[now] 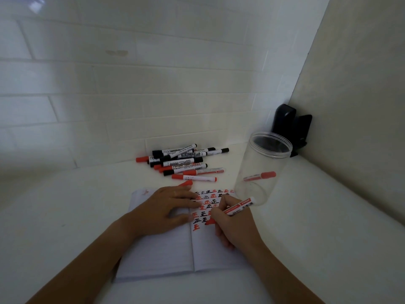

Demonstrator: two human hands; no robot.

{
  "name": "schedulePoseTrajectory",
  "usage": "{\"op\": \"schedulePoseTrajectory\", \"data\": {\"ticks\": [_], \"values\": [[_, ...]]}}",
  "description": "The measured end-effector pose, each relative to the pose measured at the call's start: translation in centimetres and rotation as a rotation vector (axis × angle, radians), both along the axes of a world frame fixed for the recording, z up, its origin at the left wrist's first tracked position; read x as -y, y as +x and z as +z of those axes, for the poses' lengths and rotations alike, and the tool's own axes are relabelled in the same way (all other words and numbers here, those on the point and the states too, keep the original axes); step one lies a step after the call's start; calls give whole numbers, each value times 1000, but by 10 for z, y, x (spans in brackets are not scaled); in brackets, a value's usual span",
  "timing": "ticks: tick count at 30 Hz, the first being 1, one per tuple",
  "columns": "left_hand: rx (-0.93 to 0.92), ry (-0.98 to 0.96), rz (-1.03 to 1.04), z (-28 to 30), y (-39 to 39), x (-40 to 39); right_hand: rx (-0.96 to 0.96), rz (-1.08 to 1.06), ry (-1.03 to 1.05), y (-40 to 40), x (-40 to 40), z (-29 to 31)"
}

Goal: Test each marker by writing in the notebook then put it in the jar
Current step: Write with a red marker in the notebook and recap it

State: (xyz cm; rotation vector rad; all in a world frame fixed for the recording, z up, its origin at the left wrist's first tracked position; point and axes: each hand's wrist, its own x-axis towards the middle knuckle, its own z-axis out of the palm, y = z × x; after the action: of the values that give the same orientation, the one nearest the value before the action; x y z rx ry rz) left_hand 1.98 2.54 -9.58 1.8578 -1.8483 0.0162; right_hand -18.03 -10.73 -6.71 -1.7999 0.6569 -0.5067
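White table | right hand grips marker | tip down-left, tail up-right

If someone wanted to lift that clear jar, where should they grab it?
Probably around the jar's straight clear wall below the rim, coming from its right, where the table is bare. It stands upright and open-topped, and the notebook and right hand crowd its left.
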Motion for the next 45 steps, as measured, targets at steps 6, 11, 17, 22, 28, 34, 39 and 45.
{"op": "schedulePoseTrajectory", "data": {"ticks": [6,11,17,22,28,34,39,45], "values": [[-53,-25,-5,0,1,2,-15,-29,17,0,0,0],[-103,-28,11,-1,1,4,-38,-61,22,4,-3,2],[-122,-51,14,1,-2,4,35,-62,-17,-2,0,0],[-121,-72,9,5,-4,3,163,115,3,-7,2,10],[-106,-74,-8,5,-2,5,123,175,-7,-8,2,4],[-80,-61,-13,4,0,6,87,61,-45,-10,4,-2],[-84,-46,-2,1,2,6,97,25,-61,-13,3,-6],[-89,-33,6,0,2,5,88,21,-57,-14,4,-7]]}}
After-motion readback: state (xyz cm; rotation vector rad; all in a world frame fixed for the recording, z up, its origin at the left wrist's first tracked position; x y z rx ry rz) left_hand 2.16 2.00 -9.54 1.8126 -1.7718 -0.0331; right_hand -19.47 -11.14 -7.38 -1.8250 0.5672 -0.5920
